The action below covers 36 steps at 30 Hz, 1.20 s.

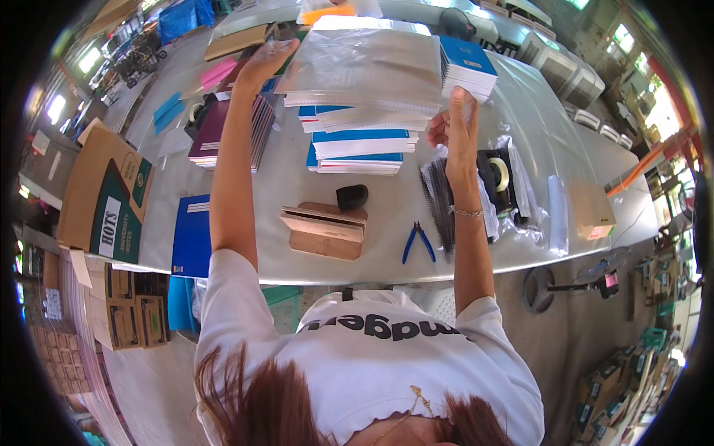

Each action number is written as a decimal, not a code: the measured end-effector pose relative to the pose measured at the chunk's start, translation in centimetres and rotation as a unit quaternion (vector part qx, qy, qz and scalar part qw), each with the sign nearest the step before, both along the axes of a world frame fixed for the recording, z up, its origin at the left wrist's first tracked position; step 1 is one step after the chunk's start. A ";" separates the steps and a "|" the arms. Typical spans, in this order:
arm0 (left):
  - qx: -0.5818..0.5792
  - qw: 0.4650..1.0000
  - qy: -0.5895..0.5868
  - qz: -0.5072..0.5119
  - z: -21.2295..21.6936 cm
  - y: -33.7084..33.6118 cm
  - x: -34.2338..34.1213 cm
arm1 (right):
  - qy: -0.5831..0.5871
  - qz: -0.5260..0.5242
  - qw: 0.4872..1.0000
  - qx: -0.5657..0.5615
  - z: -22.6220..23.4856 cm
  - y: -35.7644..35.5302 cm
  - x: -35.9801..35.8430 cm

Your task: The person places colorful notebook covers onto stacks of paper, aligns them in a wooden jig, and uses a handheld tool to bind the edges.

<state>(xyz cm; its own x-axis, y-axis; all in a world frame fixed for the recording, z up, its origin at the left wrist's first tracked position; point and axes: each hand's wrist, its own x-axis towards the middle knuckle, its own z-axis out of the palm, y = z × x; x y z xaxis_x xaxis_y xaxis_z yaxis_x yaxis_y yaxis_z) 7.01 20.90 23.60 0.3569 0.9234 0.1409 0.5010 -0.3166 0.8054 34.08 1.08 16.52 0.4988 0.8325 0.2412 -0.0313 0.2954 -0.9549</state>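
Observation:
A tall stack of notebooks (361,141) with blue covers and white page edges stands at the middle of the table. Clear plastic sleeves (357,63) lie over its top. My left hand (269,58) reaches past the stack's far left corner, beside crumpled clear plastic; whether its fingers grip any of it I cannot make out. At the stack's right side is my right hand (457,123), fingers apart and loosely bent, nothing visibly held. Its raised fingertip comes up to the front of a smaller pile of blue notebooks (467,63); contact is unclear.
Purple notebooks (234,134) are piled left, near a blue notebook (192,234) and a carton (108,197). In front lie a wooden holder (325,230), a black object (352,197) and blue-handled cutters (419,243). A tape dispenser (498,175) sits among plastic at right.

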 end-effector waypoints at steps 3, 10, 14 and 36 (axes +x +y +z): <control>-0.085 0.995 -0.036 0.028 -1.7 1.7 0.4 | -0.033 0.008 0.999 0.001 1.4 0.3 0.7; -0.125 0.988 -0.089 -0.004 -3.2 5.9 -2.3 | -0.017 0.091 0.989 0.114 2.0 2.6 0.5; -0.132 0.973 -0.161 0.103 -3.8 4.1 0.0 | -0.007 0.079 0.989 0.126 2.5 3.1 1.9; 0.536 0.837 0.113 0.011 0.6 -10.5 8.6 | -0.056 0.257 0.965 0.014 6.1 8.4 3.0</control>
